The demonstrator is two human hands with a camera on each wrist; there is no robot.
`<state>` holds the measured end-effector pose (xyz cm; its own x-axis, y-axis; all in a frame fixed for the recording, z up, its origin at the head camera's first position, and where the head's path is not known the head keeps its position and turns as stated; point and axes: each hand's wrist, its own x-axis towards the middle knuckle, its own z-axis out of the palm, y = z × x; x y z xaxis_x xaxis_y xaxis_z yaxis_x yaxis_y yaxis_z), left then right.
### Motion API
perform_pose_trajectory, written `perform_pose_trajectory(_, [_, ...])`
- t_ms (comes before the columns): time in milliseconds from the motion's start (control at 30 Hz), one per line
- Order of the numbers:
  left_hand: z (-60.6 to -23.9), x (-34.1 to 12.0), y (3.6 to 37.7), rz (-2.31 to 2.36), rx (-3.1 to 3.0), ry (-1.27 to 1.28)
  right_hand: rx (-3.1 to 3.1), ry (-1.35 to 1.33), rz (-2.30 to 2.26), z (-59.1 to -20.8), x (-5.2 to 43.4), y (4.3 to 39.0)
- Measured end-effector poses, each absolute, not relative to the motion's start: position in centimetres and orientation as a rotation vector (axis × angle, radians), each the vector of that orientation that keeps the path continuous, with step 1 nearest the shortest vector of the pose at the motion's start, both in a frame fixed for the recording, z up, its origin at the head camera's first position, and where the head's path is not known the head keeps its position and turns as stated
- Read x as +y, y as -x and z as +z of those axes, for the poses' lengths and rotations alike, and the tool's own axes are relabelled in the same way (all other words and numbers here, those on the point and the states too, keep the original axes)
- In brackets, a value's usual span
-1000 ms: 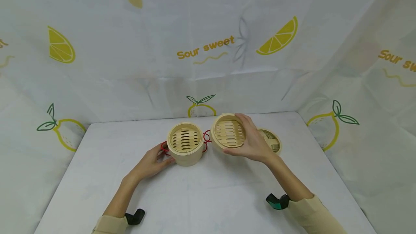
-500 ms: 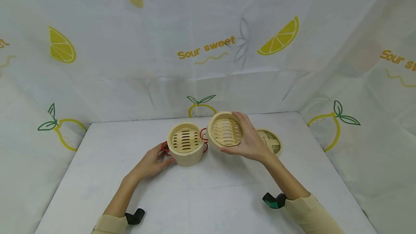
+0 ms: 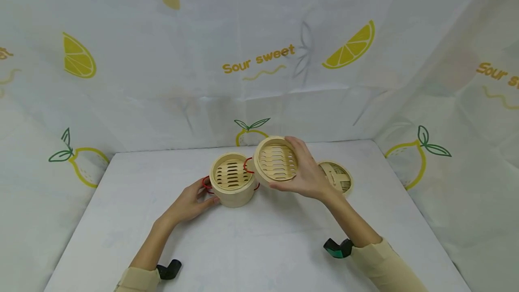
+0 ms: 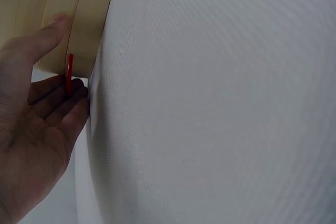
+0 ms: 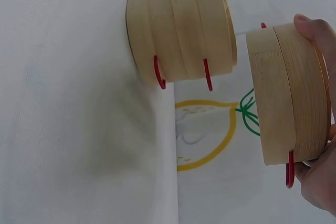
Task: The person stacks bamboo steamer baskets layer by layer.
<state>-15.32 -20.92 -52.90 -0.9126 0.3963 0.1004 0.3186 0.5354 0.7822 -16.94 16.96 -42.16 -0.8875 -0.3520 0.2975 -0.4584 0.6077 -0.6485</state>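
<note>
A round bamboo steamer stack point(image 3: 234, 196) with a slatted top and red side handles stands upright on the table. My left hand point(image 3: 189, 203) holds its left side; in the left wrist view the thumb lies on the wall and the fingers are beside a red handle point(image 4: 69, 74). My right hand point(image 3: 305, 175) grips another steamer basket point(image 3: 276, 162) by its right side, raised and tilted with its slatted inside toward the head camera. Its left edge overlaps the stack in the head view. A gap separates this basket point(image 5: 286, 93) from the stack point(image 5: 184, 32) in the right wrist view.
A round woven bamboo lid point(image 3: 339, 178) lies on the white table point(image 3: 243, 256) behind the right hand, partly hidden by it. A white lemon-printed sheet point(image 3: 259, 98) hangs behind the table and at both sides.
The right hand has carried its basket left and slightly up, from beside the stack to overlapping its right edge in the head view. The left hand and the stack keep their place.
</note>
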Motion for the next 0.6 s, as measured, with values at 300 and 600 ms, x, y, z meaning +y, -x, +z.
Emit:
perform_pose_trajectory(300, [-52.65, -20.86, 15.27, 1.337, 2.674, -0.634, -2.657, -0.695, 1.188, -42.21, 16.5, 17.03])
perform_pose_trajectory(600, [-52.77, -20.88, 15.28, 1.325, 2.688, -0.631, -2.64, -0.695, 1.228, -42.04, 16.18, 16.93])
